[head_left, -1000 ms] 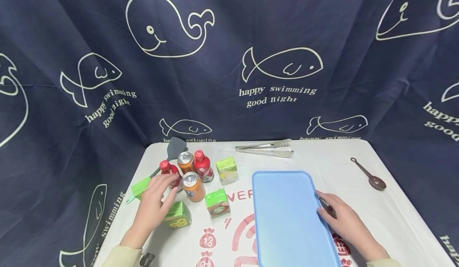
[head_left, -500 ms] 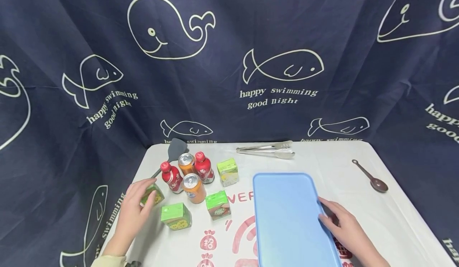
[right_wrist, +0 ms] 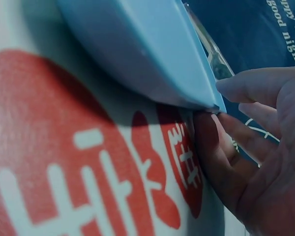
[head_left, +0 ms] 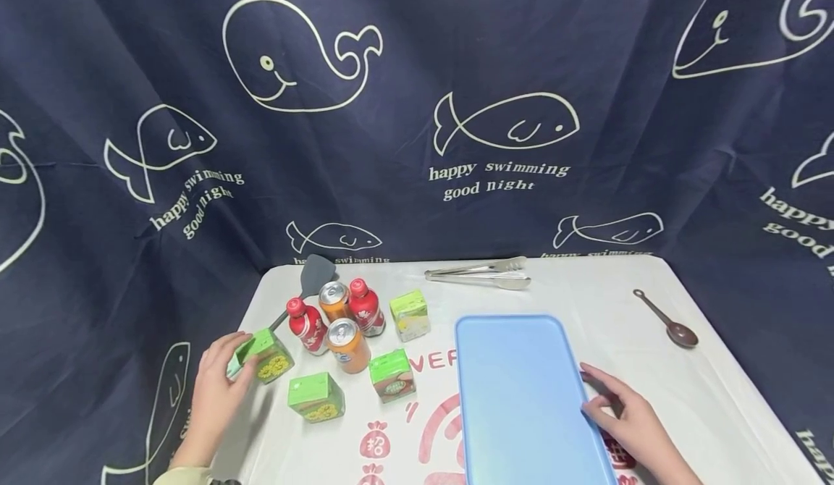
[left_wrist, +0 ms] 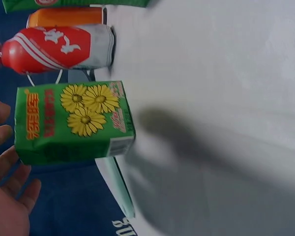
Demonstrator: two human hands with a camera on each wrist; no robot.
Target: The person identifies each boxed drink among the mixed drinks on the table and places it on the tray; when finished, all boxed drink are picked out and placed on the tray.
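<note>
From my station I see a person's body, which shows only in parts. On the left arm I find a pale cream sleeve (head_left: pixel 184 477), and its fabric looks plain. Beside it there is a small dark piece (head_left: pixel 225 482), cut by the frame, so I cannot tell its kind. The left hand (head_left: pixel 218 374) is bare, and the right hand (head_left: pixel 628 416) and right forearm (head_left: pixel 667 460) are bare too.

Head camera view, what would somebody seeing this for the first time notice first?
Probably the big blue tray, lying right of centre on the white tabletop, the right hand at its edge. Next, perhaps, the red bottles and orange cans bunched to its left. Behind them hangs a dark blue cloth with white whale outlines.
</note>
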